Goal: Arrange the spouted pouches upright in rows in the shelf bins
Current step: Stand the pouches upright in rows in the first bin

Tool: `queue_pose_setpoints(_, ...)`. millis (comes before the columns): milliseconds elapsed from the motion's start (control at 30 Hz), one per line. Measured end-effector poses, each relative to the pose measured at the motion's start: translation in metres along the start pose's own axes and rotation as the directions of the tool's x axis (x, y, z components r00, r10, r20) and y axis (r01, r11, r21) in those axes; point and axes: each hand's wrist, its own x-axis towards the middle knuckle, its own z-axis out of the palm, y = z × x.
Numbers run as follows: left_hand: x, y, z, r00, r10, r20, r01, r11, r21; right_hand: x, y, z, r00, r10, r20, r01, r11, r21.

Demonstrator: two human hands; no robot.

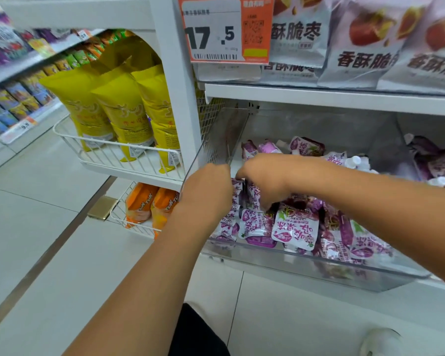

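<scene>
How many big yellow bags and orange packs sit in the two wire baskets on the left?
Yellow bags in the upper wire basket: 3
Orange packs in the lower wire basket: 2
Total: 5

A person's left hand [206, 194] is curling over the near left corner of a clear shelf bin [319, 268], while the right hand [265, 181], just beside it, is reaching down among purple spouted pouches [294, 229] and gripping them. More pouches are lying jumbled below and right of the right hand. Yellow bags [118, 111] are standing in a wire basket [108, 147] up left of the left hand, and an orange price tag [225, 29] is hanging above both hands.
</scene>
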Motion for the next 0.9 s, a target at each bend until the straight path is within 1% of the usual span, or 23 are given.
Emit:
queue_pose_setpoints(100, 0.002, 0.003, -0.001, 0.999, -0.032, 0.02, 0.032, 0.999, 0.013, -0.014, -0.005, 0.022, 0.979, 0.047, -0.196, -0.051, 0.999, -0.015)
queue_pose_setpoints(200, 0.005, 0.002, -0.003, 0.999, -0.045, 0.019, 0.045, 0.999, 0.006, -0.015, 0.002, 0.029, 0.943, 0.094, -0.32, -0.066, 0.993, 0.098)
queue_pose_setpoints(267, 0.006, 0.001, -0.004, 0.999, -0.053, 0.008, 0.053, 0.999, 0.003, -0.019, 0.014, 0.022, 0.895, 0.124, -0.429, -0.064, 0.986, 0.152)
queue_pose_setpoints(300, 0.006, 0.0, -0.004, 0.998, -0.058, 0.003, 0.058, 0.998, 0.004, -0.023, 0.017, 0.018, 0.858, 0.126, -0.497, -0.058, 0.987, 0.15)
queue_pose_setpoints(333, 0.006, 0.0, -0.004, 0.998, -0.061, -0.002, 0.061, 0.998, 0.005, -0.027, 0.019, 0.012, 0.815, 0.098, -0.571, -0.042, 0.993, 0.11)
queue_pose_setpoints(367, 0.006, -0.001, -0.004, 0.998, -0.061, -0.004, 0.061, 0.998, 0.007, -0.028, 0.018, 0.006, 0.771, 0.042, -0.636, -0.013, 0.999, 0.049)
queue_pose_setpoints(400, 0.005, -0.002, -0.004, 0.998, -0.059, -0.013, 0.059, 0.998, 0.005, -0.028, 0.016, -0.001, 0.74, -0.032, -0.672, 0.038, 0.999, -0.007)
queue_pose_setpoints(433, 0.005, -0.002, -0.004, 0.998, -0.055, -0.02, 0.055, 0.998, 0.001, -0.024, 0.014, -0.006, 0.732, -0.101, -0.673, 0.108, 0.994, -0.031)
queue_pose_setpoints(467, 0.005, -0.003, -0.003, 0.998, -0.053, -0.032, 0.053, 0.999, -0.01, -0.015, 0.014, -0.008, 0.741, -0.147, -0.655, 0.181, 0.983, -0.015)
queue_pose_setpoints(500, 0.005, -0.003, -0.003, 0.998, -0.054, -0.044, 0.053, 0.998, -0.02, -0.003, 0.014, -0.008, 0.764, -0.154, -0.627, 0.23, 0.972, 0.042)
queue_pose_setpoints(567, 0.005, -0.003, -0.001, 0.996, -0.057, -0.063, 0.055, 0.998, -0.033, 0.02, 0.02, -0.008, 0.812, -0.053, -0.581, 0.225, 0.948, 0.227)
queue_pose_setpoints(600, 0.005, -0.003, -0.001, 0.995, -0.063, -0.074, 0.059, 0.997, -0.045, 0.028, 0.024, -0.009, 0.818, 0.001, -0.575, 0.215, 0.927, 0.308)
queue_pose_setpoints(633, 0.006, -0.003, 0.0, 0.993, -0.073, -0.089, 0.068, 0.996, -0.061, 0.035, 0.027, -0.011, 0.82, 0.029, -0.572, 0.211, 0.913, 0.349)
queue_pose_setpoints(667, 0.006, -0.003, 0.001, 0.991, -0.083, -0.109, 0.074, 0.994, -0.079, 0.039, 0.03, -0.014, 0.82, 0.017, -0.573, 0.214, 0.918, 0.335)
queue_pose_setpoints(733, 0.008, -0.002, 0.001, 0.984, -0.097, -0.151, 0.08, 0.99, -0.117, 0.045, 0.031, -0.016, 0.835, -0.041, -0.549, 0.209, 0.946, 0.247)
queue_pose_setpoints(767, 0.009, -0.002, 0.001, 0.98, -0.105, -0.168, 0.083, 0.988, -0.133, 0.046, 0.028, -0.015, 0.852, -0.064, -0.519, 0.217, 0.946, 0.241)
queue_pose_setpoints(800, 0.01, -0.001, 0.001, 0.977, -0.113, -0.178, 0.087, 0.985, -0.146, 0.049, 0.024, -0.011, 0.878, -0.078, -0.472, 0.229, 0.934, 0.273)
queue_pose_setpoints(833, 0.011, 0.0, 0.001, 0.976, -0.122, -0.18, 0.093, 0.983, -0.161, 0.053, 0.022, -0.005, 0.904, -0.081, -0.42, 0.241, 0.907, 0.344)
queue_pose_setpoints(867, 0.013, 0.001, 0.001, 0.975, -0.135, -0.177, 0.103, 0.978, -0.18, 0.055, 0.021, -0.001, 0.934, -0.067, -0.352, 0.235, 0.857, 0.46)
queue_pose_setpoints(900, 0.015, 0.002, 0.001, 0.974, -0.146, -0.171, 0.111, 0.974, -0.198, 0.054, 0.023, 0.0, 0.958, -0.05, -0.284, 0.215, 0.779, 0.589)
